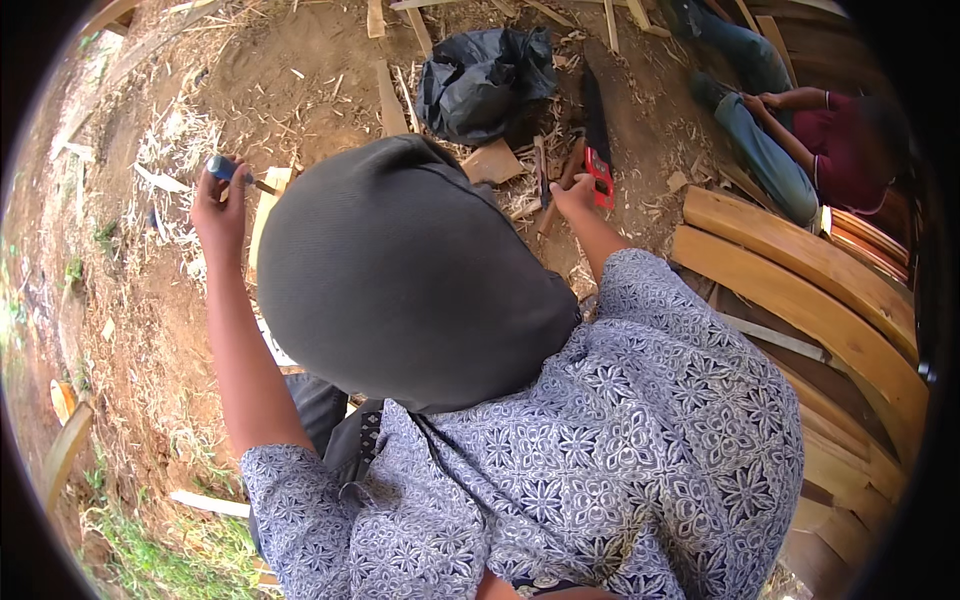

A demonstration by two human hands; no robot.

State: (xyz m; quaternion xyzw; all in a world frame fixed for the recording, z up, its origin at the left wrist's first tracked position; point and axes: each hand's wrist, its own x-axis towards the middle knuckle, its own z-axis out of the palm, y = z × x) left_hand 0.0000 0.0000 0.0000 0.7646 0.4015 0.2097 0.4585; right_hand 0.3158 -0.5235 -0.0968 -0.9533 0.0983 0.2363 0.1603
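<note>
My left hand is raised at the left, its fingers closed around the blue handle of a chisel. The chisel's thin shaft points right, toward a pale yellow piece of wood. On the far side, my right hand grips a brown wooden stick lying at a slant. Right beside it lies a handsaw with a red handle and a dark blade. A large rounded shape in dark grey cloth fills the middle and hides what lies between my hands.
A crumpled black plastic bag lies on the ground ahead, near a flat wood offcut. Curved wooden planks are stacked at the right. Beyond them sits another person with hands together. Wood shavings litter the earth.
</note>
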